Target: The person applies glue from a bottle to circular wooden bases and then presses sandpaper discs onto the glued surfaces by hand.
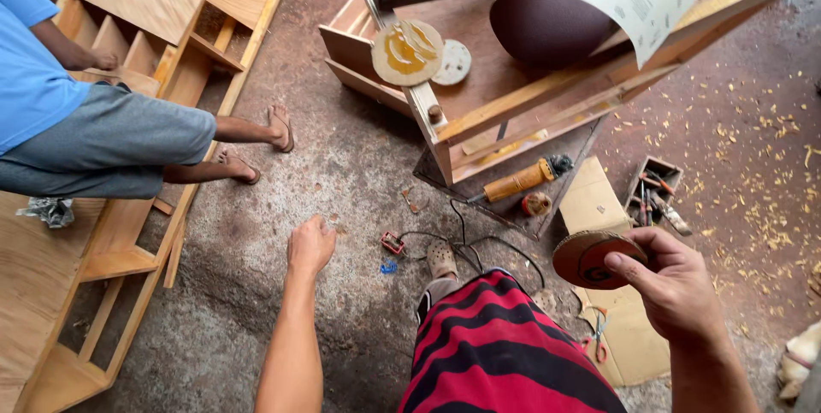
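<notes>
Above rough concrete floor, right hand pinching round sanding disc

A single head-worn view looks steeply down from standing height at the concrete floor, with the wearer's hands close at the lower frame and the wooden frame farther, at top.

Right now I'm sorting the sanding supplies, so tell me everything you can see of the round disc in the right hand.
The round disc is flat, thin and reddish-brown, apparently abrasive sheet, with a dark printed mark on its face and a pale tan edge. The right hand pinches its right rim, thumb on the face. It is held tilted above the concrete floor, over a piece of cardboard. Nothing else touches it.
</notes>
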